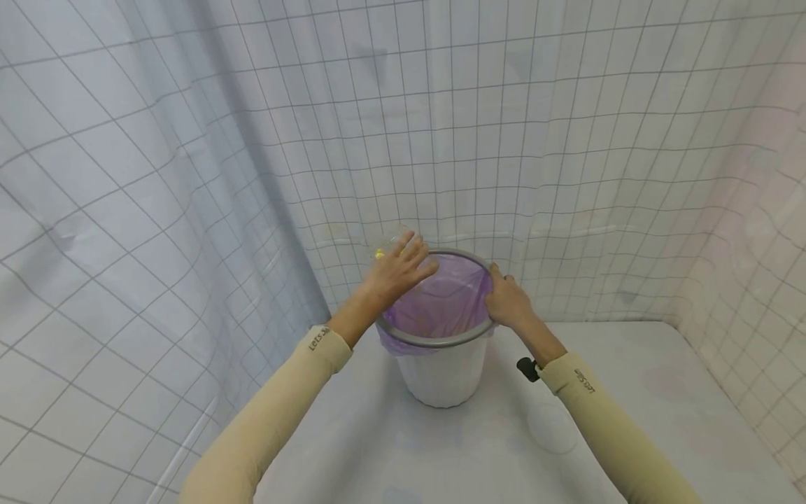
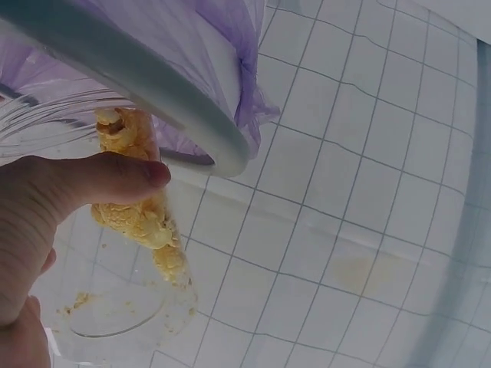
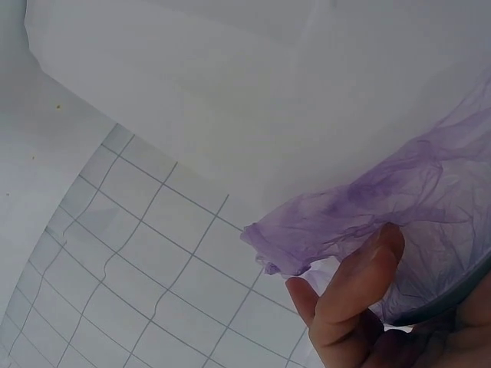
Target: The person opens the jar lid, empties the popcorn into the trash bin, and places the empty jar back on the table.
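On white surface (image 1: 642, 378): bin (image 1: 443, 378), gridded sheeting (image 1: 466, 140) behind.

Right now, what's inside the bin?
A purple bag lines the bin; in the head view the left hand covers part of the opening, and the bag hides the floor.

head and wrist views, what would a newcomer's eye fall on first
Probably the round white bin with its grey rim and thin purple plastic liner, in the middle of the head view. Next, the crumbly yellow pieces inside the clear, see-through container that the left hand holds near the rim, best seen in the left wrist view. The right hand grips the rim's right side.
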`<state>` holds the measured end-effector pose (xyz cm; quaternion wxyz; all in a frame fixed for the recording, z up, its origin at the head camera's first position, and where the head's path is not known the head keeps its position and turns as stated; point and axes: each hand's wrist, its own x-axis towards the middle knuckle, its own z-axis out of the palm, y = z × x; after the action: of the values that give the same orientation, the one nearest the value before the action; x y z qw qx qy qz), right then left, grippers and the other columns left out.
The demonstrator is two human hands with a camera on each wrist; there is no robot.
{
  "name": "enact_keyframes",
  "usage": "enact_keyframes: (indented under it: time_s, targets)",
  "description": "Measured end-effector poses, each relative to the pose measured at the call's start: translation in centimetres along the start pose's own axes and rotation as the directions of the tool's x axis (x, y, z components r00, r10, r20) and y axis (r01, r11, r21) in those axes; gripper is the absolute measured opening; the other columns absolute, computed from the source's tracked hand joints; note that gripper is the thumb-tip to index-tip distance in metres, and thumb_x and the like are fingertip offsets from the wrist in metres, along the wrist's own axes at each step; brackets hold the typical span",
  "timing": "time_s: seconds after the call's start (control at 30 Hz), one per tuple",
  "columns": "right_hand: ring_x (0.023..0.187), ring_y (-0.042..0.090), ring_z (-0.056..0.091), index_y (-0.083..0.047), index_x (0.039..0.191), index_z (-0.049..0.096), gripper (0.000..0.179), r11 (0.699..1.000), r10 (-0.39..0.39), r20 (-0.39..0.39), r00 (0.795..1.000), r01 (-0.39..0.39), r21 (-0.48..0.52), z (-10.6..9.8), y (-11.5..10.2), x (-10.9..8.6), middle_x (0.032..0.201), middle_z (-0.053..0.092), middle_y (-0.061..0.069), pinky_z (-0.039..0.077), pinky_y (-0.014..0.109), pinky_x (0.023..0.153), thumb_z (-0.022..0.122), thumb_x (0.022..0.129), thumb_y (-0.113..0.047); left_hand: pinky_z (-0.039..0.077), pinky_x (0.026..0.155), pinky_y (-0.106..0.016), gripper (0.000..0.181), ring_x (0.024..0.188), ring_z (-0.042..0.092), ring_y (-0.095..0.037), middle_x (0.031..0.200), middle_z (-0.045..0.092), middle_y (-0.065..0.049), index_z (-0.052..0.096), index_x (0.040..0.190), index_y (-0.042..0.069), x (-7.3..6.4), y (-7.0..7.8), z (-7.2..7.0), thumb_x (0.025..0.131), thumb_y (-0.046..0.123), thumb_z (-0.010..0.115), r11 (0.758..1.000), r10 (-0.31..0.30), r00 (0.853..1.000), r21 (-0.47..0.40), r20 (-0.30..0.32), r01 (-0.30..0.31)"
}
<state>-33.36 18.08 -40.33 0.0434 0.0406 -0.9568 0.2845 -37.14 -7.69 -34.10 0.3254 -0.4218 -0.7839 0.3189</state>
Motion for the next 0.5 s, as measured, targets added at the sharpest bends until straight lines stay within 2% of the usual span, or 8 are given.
enact_keyframes:
  time_s: [0.13,0.37,0.5]
  targets:
    - [0.115,0.048,0.059,0.009,0.161,0.016,0.073,1.0,0.0,-0.006,1.0,0.0,-0.004,0.1,0.0,0.0,0.14,0.048,0.044,0.056,0.061,0.093,0.041,0.094,-0.009,0.029,0.129,-0.044,0.066,0.142,0.049,-0.03,0.141,0.055,-0.008,0.049,0.134,0.026,0.2,0.4,-0.1,0.082,0.012,0.086,0.999,0.004,1.0,0.044,-0.024,-0.003]
    - [0.124,0.051,0.056,0.009,0.161,0.015,0.073,1.0,0.003,-0.004,1.0,-0.003,0.008,0.3,0.0,0.0,0.143,0.047,0.044,0.053,0.063,0.099,0.04,0.095,-0.009,0.028,0.129,-0.043,0.07,0.143,0.046,-0.028,0.145,0.053,-0.005,0.047,0.139,0.028,0.2,1.0,-0.1,0.082,0.018,0.086,0.989,0.011,1.0,0.148,0.02,-0.014]
    - [0.127,0.051,0.055,0.01,0.16,0.015,0.073,1.0,-0.002,-0.005,1.0,0.002,0.003,0.3,0.0,0.0,0.144,0.047,0.043,0.052,0.064,0.1,0.04,0.095,-0.009,0.031,0.128,-0.042,0.069,0.141,0.048,-0.027,0.143,0.055,-0.004,0.048,0.138,0.029,0.0,1.3,0.4,0.082,0.024,0.086,0.978,0.025,1.0,0.205,0.003,-0.026]
